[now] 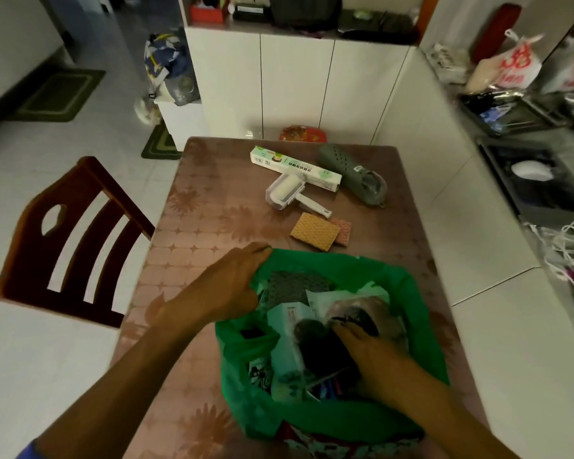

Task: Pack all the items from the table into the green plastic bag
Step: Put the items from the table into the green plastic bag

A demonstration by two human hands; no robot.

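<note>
The green plastic bag (408, 293) stands open on the near part of the table, filled with several packets and dark items. My left hand (226, 286) grips the bag's far-left rim. Inside the bag, my right hand (371, 352) holds a dark item wrapped in clear plastic (362, 313). Farther back on the table lie a long white-green box (295, 167), a white lint roller (287, 192), a grey-green clog shoe (355, 173) and an orange sponge cloth (315, 231) over a pink one (343, 231).
The table (209, 226) has a brownish floral cover. A dark wooden chair (70, 243) stands at its left. White cabinets rise behind the table, and a counter with trays, bags and cables runs along the right. A red packet (302, 134) lies beyond the table's far edge.
</note>
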